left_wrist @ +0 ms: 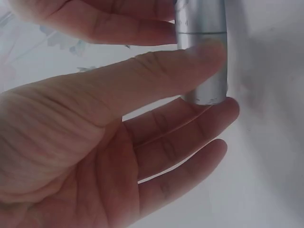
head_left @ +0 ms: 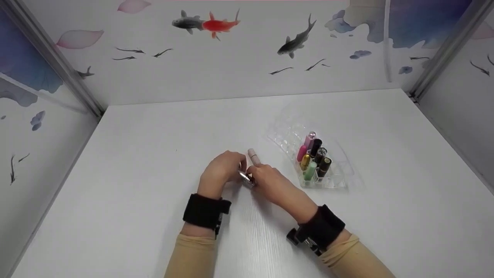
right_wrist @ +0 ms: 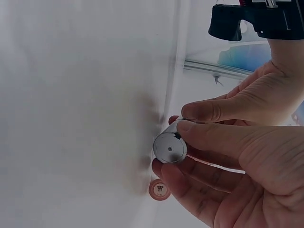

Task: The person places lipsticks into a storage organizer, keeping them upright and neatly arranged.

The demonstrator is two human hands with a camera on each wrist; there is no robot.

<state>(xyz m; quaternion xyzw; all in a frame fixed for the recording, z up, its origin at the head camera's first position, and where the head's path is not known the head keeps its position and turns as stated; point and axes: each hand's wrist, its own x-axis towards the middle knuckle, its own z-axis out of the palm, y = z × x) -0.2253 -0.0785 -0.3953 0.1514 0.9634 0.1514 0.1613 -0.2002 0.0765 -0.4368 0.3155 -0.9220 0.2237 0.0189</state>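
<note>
Both hands hold a silver lipstick tube (head_left: 246, 179) between them, low over the white table. In the left wrist view, my left hand (head_left: 223, 170) pinches one end of the tube (left_wrist: 206, 71) between thumb and fingers, and a seam line runs across it. My right hand (head_left: 277, 185) grips the opposite end, its thumb and fingers around it. The tube's round flat end (right_wrist: 169, 148) faces the right wrist camera. Just beyond the right fingers lies a pale pink lipstick tube (head_left: 253, 156), whose round labelled end (right_wrist: 159, 189) shows below the hand.
To the right stands a clear plastic organizer (head_left: 339, 181) holding several lipstick tubes, among them a pink (head_left: 302, 153), a gold (head_left: 305, 161), a mint green (head_left: 310, 170) and a black one (head_left: 324, 166). Printed panels (head_left: 247, 69) wall the table's back and sides.
</note>
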